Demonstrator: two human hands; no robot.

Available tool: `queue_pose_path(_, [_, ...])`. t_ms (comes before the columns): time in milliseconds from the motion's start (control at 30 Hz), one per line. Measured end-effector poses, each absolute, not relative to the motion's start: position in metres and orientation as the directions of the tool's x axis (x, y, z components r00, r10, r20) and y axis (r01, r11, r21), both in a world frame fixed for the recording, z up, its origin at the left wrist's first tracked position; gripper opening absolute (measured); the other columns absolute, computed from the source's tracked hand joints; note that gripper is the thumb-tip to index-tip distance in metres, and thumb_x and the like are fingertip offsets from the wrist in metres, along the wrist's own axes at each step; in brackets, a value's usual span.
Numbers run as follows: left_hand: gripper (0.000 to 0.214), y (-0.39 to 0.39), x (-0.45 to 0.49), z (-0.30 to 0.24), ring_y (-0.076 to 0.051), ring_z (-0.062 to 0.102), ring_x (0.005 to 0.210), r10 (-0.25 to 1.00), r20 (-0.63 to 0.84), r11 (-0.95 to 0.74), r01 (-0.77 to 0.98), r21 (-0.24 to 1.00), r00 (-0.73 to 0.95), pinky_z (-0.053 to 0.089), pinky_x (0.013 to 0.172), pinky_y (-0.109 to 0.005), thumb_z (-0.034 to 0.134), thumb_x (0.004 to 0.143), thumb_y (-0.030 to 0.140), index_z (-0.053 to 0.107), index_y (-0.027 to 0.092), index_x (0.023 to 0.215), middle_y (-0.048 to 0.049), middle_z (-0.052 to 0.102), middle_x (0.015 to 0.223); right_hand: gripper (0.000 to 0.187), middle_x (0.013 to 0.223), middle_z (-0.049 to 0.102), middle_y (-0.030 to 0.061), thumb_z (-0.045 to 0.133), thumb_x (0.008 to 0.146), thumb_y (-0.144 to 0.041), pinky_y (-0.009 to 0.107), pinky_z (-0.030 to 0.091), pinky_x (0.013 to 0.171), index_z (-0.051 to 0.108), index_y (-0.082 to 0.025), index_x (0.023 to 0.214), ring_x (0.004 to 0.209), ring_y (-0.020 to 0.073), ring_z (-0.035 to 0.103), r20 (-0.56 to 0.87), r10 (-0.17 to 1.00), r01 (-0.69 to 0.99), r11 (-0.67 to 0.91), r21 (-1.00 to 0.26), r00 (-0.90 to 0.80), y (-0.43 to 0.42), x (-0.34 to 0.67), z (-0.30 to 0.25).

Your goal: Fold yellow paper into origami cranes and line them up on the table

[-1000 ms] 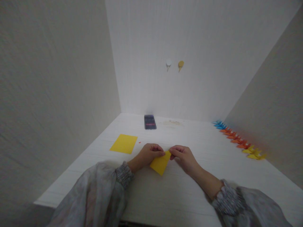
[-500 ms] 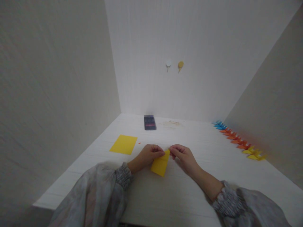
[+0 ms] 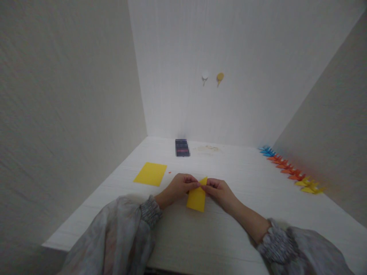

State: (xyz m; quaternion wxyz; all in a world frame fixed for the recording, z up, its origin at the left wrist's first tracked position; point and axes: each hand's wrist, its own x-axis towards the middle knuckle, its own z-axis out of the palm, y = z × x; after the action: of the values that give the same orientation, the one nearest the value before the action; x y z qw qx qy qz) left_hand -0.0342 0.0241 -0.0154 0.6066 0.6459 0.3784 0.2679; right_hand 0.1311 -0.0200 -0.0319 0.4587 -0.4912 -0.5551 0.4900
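Between my hands is a folded piece of yellow origami paper (image 3: 196, 199), narrow with a pointed corner at the top, held above the white table. My left hand (image 3: 183, 186) pinches its left side with thumb and fingers; a ring shows on one finger. With thumb and fingertips, my right hand (image 3: 220, 192) grips the upper right edge close to the left thumb. The two thumbs nearly meet on the paper's front. Fingers behind the paper are partly hidden.
A flat yellow paper sheet (image 3: 151, 174) lies to the left, with a tiny orange scrap (image 3: 169, 172) beside it. A blurred dark phone-like object (image 3: 182, 148) lies near the back wall. Folded blue, orange and yellow paper cranes (image 3: 289, 172) line the right side. Two hooks (image 3: 220, 77) hang on the wall.
My right hand has shifted from the paper's top corner down and left, its thumb now beside the left thumb. The paper has turned more upright and moved slightly right.
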Motion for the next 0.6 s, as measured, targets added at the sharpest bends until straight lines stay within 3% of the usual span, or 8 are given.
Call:
queue_pose_path(200, [0.028, 0.0255, -0.0344, -0.017, -0.009, 0.05, 0.051, 0.84, -0.088, 0.015, 0.139, 0.99, 0.535, 0.038, 0.049, -0.021, 0.064, 0.059, 0.037, 0.06, 0.011, 0.069, -0.0022, 0.061, 0.061, 0.023, 0.057, 0.056, 0.0001, 0.059, 0.066, -0.037, 0.023, 0.037, 0.052, 0.057, -0.015, 0.059, 0.052, 0.0101, 0.048, 0.019, 0.991, -0.038, 0.014, -0.999, -0.13, -0.0231, 0.1275, -0.0259])
queue_pose_path(600, [0.031, 0.0242, -0.0388, -0.0141, -0.01, 0.056, 0.054, 0.78, -0.149, 0.143, 0.059, 0.988, 0.608, 0.044, 0.054, -0.023, 0.058, 0.066, 0.04, 0.062, 0.01, 0.072, -0.0047, 0.063, 0.065, 0.026, 0.052, 0.054, 0.0003, 0.059, 0.067, -0.038, 0.023, 0.036, 0.051, 0.056, -0.015, 0.055, 0.05, 0.0101, 0.047, 0.023, 0.998, -0.02, 0.022, -1.0, -0.059, -0.0206, 0.1372, -0.0269])
